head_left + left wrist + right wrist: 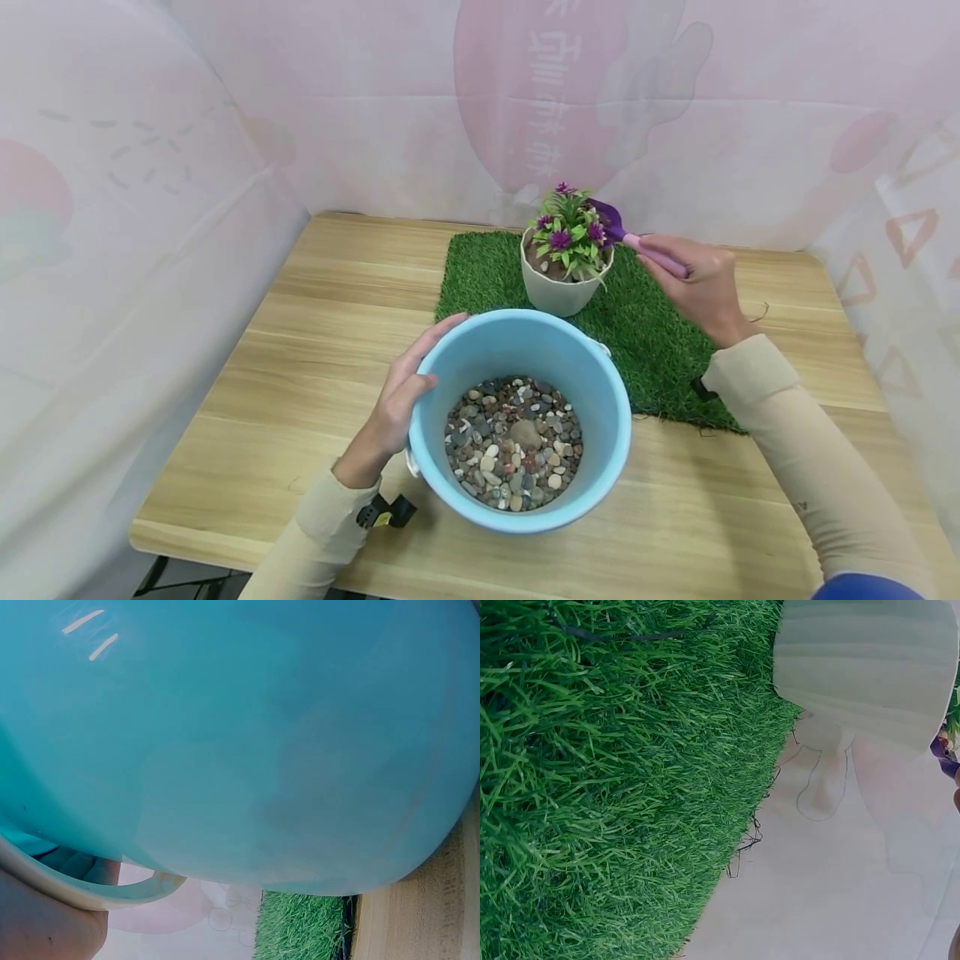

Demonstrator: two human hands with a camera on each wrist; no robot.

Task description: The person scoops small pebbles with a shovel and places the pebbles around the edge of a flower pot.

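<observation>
Left hand (393,404): grasping the near-left rim of the light blue bucket (525,346), my thumb over the edge and fingers along the outside. Bucket is in front of me, mouth up, with mixed pebbles (517,450) across its bottom; whether its base sits flat on the wood-grain table (315,333), I cannot tell. Right hand (701,283): grasping the pink handle of a small shovel (615,227). Its purple blade is at the right side of the white pot (562,296), partly behind the leaves; contact with the soil (551,268) cannot be confirmed. Pot stands upright on the green grass mat (637,333), beyond the bucket, and holds a plant (573,225) with purple flowers. Right wrist view: pot wall is ridged, grass blades fill the left side.
</observation>
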